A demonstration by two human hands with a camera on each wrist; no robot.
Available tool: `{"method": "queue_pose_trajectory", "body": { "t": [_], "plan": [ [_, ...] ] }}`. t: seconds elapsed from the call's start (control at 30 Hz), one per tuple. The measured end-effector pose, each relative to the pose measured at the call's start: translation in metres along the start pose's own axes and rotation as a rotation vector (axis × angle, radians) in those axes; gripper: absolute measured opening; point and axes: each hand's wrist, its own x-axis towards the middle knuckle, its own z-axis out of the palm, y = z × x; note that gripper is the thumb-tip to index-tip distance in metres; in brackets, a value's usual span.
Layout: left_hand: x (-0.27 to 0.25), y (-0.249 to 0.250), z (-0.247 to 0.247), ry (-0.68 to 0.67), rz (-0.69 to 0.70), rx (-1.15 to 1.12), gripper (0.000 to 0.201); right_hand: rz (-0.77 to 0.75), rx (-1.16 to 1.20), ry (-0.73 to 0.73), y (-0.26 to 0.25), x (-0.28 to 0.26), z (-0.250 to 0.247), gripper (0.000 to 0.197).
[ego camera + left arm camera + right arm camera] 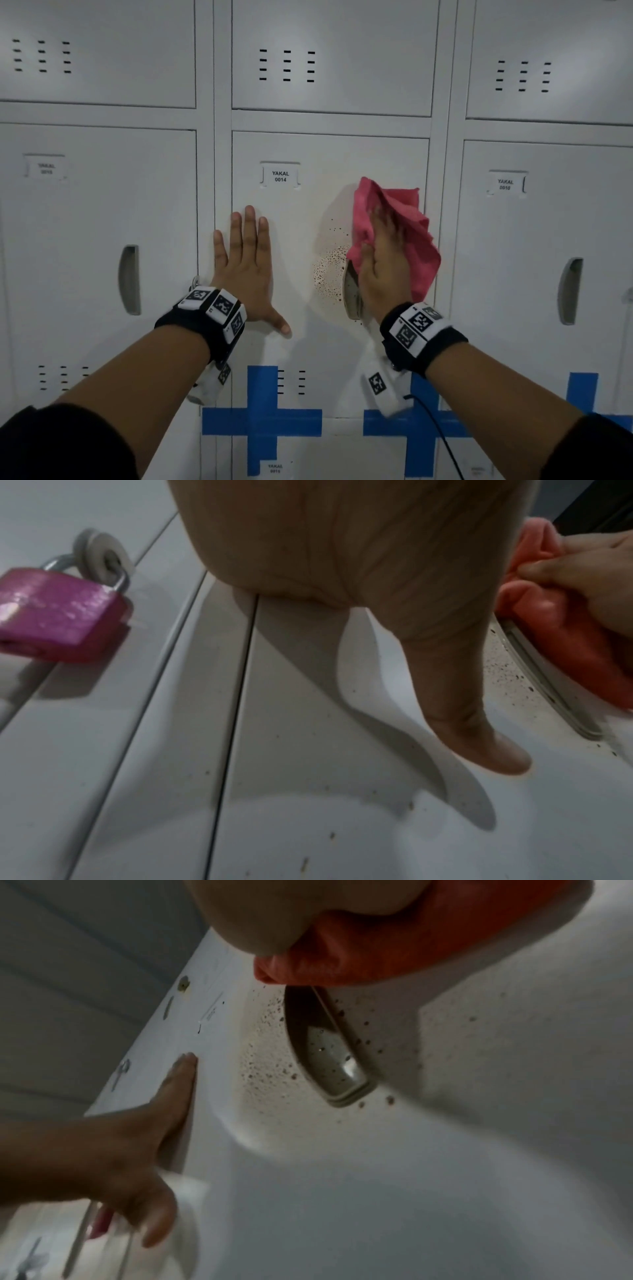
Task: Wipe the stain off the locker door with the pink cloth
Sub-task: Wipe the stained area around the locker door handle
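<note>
My left hand (pixel 247 270) lies flat on the locker door (pixel 301 212). Its fingers are straight and spread, and the thumb sticks out to the side. It holds nothing. It just presses on the door.

My right hand (pixel 385 260) is on the same door, off to the right of my left hand. It holds the pink cloth (pixel 394 222) against the door. In the left wrist view my fingers (pixel 561 569) are bent and bunch the cloth up. The cloth sticks out above my right hand and on its right side, all crumpled.

The stain (pixel 330 267) is a lot of small brown dots. It is just left of my right hand, between my two hands. The dots sit all around the door's handle dip (pixel 352 294), which is right under the cloth and beside my right wrist. Some dots are inside the dip too. The low edge of the cloth touches the top of the dip.

A small name tag (pixel 280 176) is on the door above my left hand. A pink padlock (pixel 58 615) hangs just left of my left wrist. Blue tape crosses (pixel 262 421) are stuck on the lockers below both hands.
</note>
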Motion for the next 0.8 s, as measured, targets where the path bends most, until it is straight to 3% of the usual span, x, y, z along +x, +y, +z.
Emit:
{"method": "queue_pose_trajectory", "body": {
  "t": [0.17, 0.27, 0.33, 0.43, 0.5, 0.63, 0.8],
  "plan": [
    [-0.001, 0.0, -0.001, 0.002, 0.008, 0.001, 0.184, -0.241, -0.119, -0.288, 0.021, -0.002, -0.01, 0.051],
    [-0.001, -0.001, -0.001, 0.004, 0.014, -0.008, 0.184, -0.293, -0.135, -0.352, 0.023, -0.01, -0.02, 0.048],
    [-0.001, -0.001, -0.002, -0.002, 0.015, -0.01, 0.184, -0.248, -0.063, -0.314, 0.015, -0.014, -0.025, 0.045],
    [-0.001, 0.0, -0.003, -0.011, 0.009, -0.003, 0.183, -0.035, 0.321, -0.055, -0.006, -0.009, -0.021, 0.042],
    [-0.001, 0.0, -0.003, -0.013, 0.002, 0.004, 0.183, 0.07, 0.282, 0.026, -0.011, 0.007, -0.009, 0.047],
    [-0.001, 0.001, -0.004, -0.01, 0.005, -0.001, 0.183, -0.06, -0.037, -0.135, -0.003, 0.019, 0.004, 0.053],
    [-0.002, 0.001, -0.003, 0.017, 0.01, -0.01, 0.181, -0.243, -0.11, -0.383, 0.004, 0.016, -0.01, 0.051]
  ]
}}
